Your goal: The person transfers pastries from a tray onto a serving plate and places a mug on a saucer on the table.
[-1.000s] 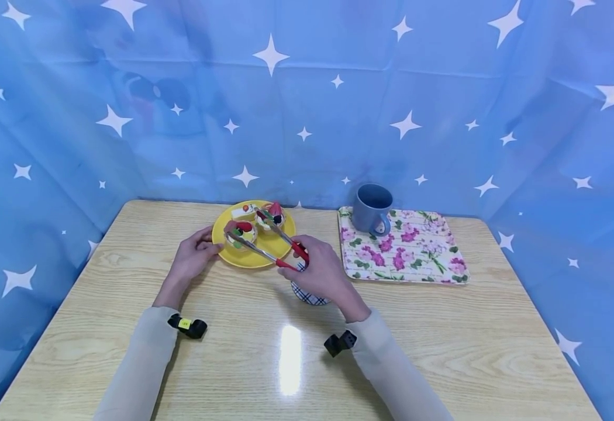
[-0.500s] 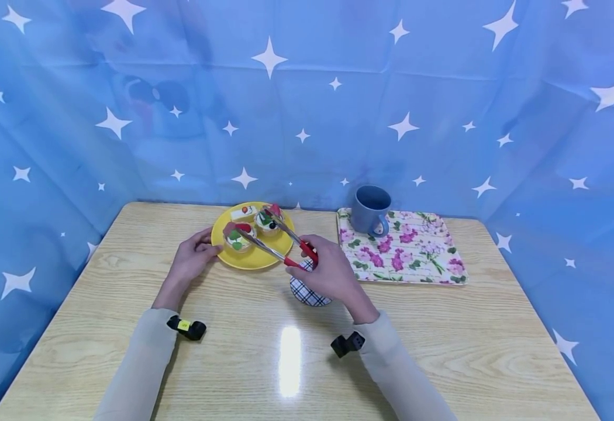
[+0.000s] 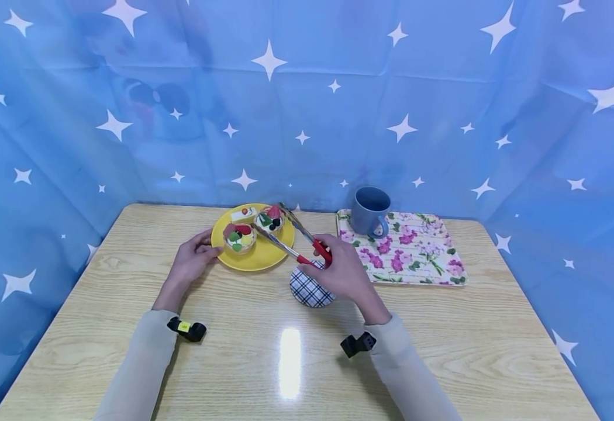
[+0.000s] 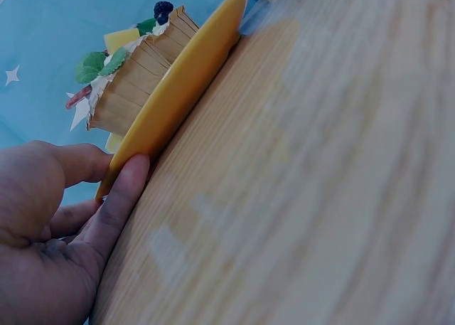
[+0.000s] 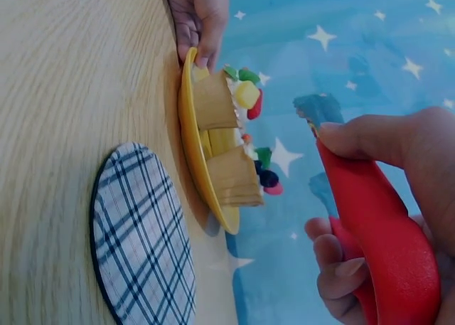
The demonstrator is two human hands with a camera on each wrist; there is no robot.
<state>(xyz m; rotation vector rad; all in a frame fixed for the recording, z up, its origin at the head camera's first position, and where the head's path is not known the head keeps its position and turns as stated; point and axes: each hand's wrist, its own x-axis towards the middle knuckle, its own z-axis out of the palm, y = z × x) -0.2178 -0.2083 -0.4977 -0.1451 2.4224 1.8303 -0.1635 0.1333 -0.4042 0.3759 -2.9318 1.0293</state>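
Note:
My left hand (image 3: 192, 257) pinches the left rim of a yellow plate (image 3: 265, 257); in the left wrist view the thumb lies along the plate's outer side and the fingers on the other. On the plate sit two fruit-topped tarts, a left tart (image 3: 240, 238) and a right tart (image 3: 269, 220), with a small white cake piece (image 3: 243, 215) behind. My right hand (image 3: 341, 269) grips red-handled metal tongs (image 3: 282, 245). Their arms are spread apart and reach over the right tart, one tip at each side of it as seen from above; contact cannot be made out.
A round plaid coaster (image 3: 311, 287) lies on the wooden table (image 3: 233, 339), partly beneath my right hand. To the right, a blue mug (image 3: 370, 211) stands on a floral tray (image 3: 407, 257). A blue starry curtain (image 3: 307, 105) hangs behind the table's back edge.
My right hand and the tongs have shifted right, from around the left tart to above the right one. More of the coaster shows. My left hand keeps its place at the plate.

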